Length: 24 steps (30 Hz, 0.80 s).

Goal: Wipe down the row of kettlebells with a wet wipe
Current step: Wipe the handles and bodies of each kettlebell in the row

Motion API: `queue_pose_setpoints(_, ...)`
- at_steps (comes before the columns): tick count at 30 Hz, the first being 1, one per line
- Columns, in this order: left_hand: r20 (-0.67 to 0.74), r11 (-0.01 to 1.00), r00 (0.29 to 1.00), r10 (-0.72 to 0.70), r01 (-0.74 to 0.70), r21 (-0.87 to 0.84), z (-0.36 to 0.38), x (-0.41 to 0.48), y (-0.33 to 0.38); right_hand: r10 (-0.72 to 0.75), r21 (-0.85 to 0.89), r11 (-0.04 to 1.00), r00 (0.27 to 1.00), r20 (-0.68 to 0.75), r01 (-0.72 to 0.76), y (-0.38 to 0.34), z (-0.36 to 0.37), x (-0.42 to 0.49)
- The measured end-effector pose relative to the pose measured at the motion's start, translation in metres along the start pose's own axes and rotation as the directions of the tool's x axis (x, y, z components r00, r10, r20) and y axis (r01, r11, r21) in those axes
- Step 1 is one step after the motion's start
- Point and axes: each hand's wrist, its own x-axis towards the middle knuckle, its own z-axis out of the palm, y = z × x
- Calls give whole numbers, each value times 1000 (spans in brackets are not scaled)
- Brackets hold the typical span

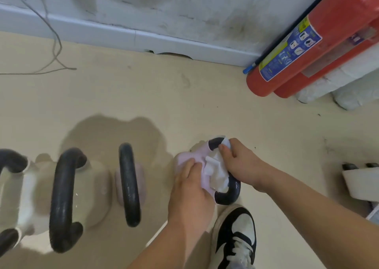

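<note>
Left hand [189, 183] braces the pink kettlebell [192, 158]; right hand [235, 160] pinches the wipe [215, 171] against its handle [230, 195]. Wipe should circle the full handle.

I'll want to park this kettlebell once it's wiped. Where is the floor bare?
Bare floor lies between the kettlebell row and the baseboard, left of the fire extinguishers. Beyond the pink kettlebell toward the white object is also bare. The gaps between the other kettlebells are crowded.
</note>
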Motion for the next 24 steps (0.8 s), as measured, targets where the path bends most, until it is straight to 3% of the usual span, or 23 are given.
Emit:
queue_pose_setpoints(4,30,989,998,-48,43,144,9,13,-8,83,243,967,996,-15,-77,32,2,-1)
queue_pose_setpoints(7,53,948,999,-2,-15,318,12,27,-5,80,292,953,997,-9,-74,39,4,-4)
queue_pose_setpoints(10,74,914,995,-71,36,404,16,34,0,47,309,950,999,-4,-43,37,6,-10)
queue_pose_setpoints(15,35,938,996,-87,70,340,19,32,-5,7,96,995,1000,-15,-6,18,-1,-2)
queue_pose_setpoints(17,18,930,997,-74,63,362,20,30,-4,-32,-151,988,999,-7,31,14,-4,14)
queue_pose_setpoints(20,2,937,999,-52,49,345,23,29,-1,-48,-530,843,994,101,94,8,-9,30)
queue_pose_setpoints(22,-13,946,999,-52,54,320,24,27,2,-74,-611,775,984,162,159,8,-11,36)
queue_pose_setpoints(24,-17,947,998,-68,69,314,23,28,3,-112,-585,791,982,152,181,10,-12,37)
